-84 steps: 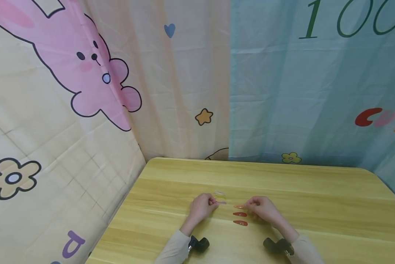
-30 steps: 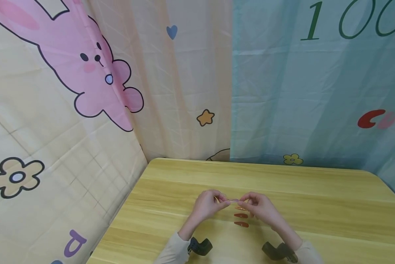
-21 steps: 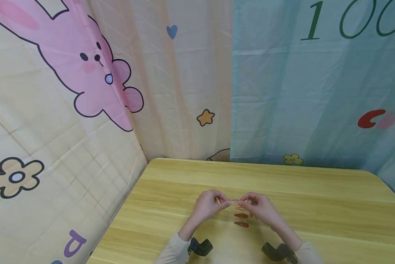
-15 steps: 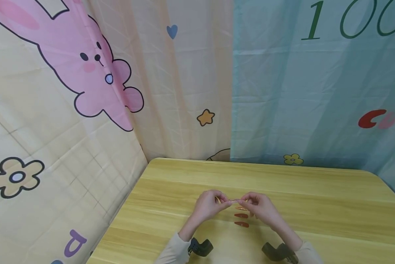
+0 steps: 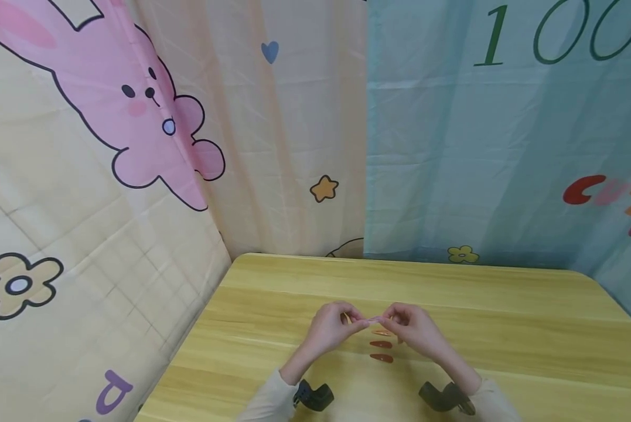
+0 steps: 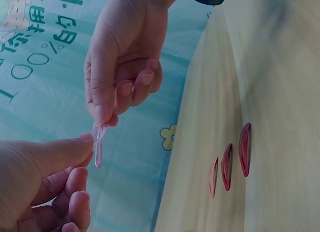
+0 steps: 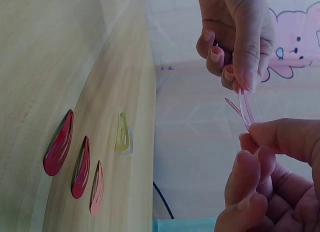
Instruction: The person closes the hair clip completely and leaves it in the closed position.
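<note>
A translucent pink snap hair clip (image 7: 245, 108) is held above the table between both hands. My left hand (image 5: 333, 327) pinches one end with thumb and forefinger. At the other end, my right hand (image 5: 416, 332) pinches it the same way. In the right wrist view a thin prong of the clip stands apart from its frame. Below the hands, two red-brown hair clips (image 7: 58, 147) and a lighter orange-pink one (image 7: 97, 189) lie in a row. Fingertips cover both ends of the pink clip.
Beyond that row, a yellow-green hair clip (image 7: 122, 133) and a clear one (image 7: 130, 142) lie partly overlapping on the wooden table (image 5: 505, 328). Printed curtains (image 5: 294, 129) hang behind and left of the table. Each wrist carries a dark camera (image 5: 315, 397).
Earlier, the left hand was at a pale clip on the left and the right at the row's far clip. The hands have since come together on the pink clip, staying nearly still over the last second.
</note>
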A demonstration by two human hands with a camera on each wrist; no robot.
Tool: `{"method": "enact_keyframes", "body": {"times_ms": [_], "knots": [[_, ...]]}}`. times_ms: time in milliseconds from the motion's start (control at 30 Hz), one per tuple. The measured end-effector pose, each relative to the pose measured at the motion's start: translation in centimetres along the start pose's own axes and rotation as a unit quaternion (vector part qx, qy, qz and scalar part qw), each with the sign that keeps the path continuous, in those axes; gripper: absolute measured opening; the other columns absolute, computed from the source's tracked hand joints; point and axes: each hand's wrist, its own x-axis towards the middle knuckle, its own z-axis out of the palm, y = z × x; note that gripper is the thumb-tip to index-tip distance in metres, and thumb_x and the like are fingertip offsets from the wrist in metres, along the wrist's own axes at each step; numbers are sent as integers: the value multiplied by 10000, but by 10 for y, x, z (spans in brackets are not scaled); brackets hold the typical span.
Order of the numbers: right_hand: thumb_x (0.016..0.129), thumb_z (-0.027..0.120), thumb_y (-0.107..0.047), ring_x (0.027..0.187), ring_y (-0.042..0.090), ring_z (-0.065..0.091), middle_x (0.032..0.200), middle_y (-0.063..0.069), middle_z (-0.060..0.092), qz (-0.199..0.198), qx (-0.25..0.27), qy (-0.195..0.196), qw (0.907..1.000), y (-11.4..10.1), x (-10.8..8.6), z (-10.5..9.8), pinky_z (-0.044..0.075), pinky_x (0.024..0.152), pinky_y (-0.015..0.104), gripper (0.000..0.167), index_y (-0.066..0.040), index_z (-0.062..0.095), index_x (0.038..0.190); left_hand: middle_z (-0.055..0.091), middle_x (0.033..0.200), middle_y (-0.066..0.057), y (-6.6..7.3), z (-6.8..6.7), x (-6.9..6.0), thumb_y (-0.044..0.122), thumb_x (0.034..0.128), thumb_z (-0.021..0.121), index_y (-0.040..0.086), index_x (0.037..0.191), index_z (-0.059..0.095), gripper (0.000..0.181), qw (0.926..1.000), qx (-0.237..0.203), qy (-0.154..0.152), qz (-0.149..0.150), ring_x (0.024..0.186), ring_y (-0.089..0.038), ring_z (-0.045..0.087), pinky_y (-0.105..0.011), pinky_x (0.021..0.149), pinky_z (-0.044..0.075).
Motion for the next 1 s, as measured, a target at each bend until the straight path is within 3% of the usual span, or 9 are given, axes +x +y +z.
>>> {"method": "enact_keyframes", "body": {"times_ms": [333, 433, 567, 767, 1000], "knots": [[925, 638, -245, 476, 182, 491, 616, 58, 522, -188, 80, 117, 9997, -7, -7, 2, 404, 429, 272, 155, -103, 606, 873, 583, 760, 124, -2, 2, -2, 368, 855, 705, 149, 822, 688, 222, 9986, -396, 258, 216, 587, -46, 487, -217, 519, 416], [925, 638, -231, 482, 244, 501, 625, 67, 525, -250, 135, 131, 9995, -8, -8, 3, 396, 421, 270, 141, -106, 605, 869, 588, 783, 115, -3, 2, -4, 380, 874, 680, 149, 861, 678, 232, 9983, -488, 256, 198, 597, -53, 496, -221, 525, 423], [931, 630, -228, 491, 301, 512, 617, -2, 523, -345, 135, 140, 9992, -6, -8, 4, 398, 419, 272, 120, -128, 606, 868, 595, 826, 115, -4, 3, -6, 412, 897, 641, 155, 944, 688, 266, 9988, -471, 78, 68, 638, -56, 514, -228, 542, 432], [934, 625, -201, 499, 352, 511, 624, -4, 535, -459, 277, 164, 9984, -3, -9, 4, 407, 419, 278, 99, -127, 610, 869, 645, 958, 77, -5, 4, -8, 405, 954, 551, 128, 1074, 695, 334, 9978, -507, -372, 194, 737, -58, 550, -232, 594, 459], [937, 619, -218, 483, 183, 510, 660, 20, 542, -255, 310, 75, 9992, -4, -13, 6, 410, 423, 275, 126, -108, 606, 878, 635, 888, 99, -3, 6, -10, 347, 974, 535, 123, 1001, 711, 286, 9961, -590, -526, 402, 758, -56, 561, -228, 657, 466]]}}
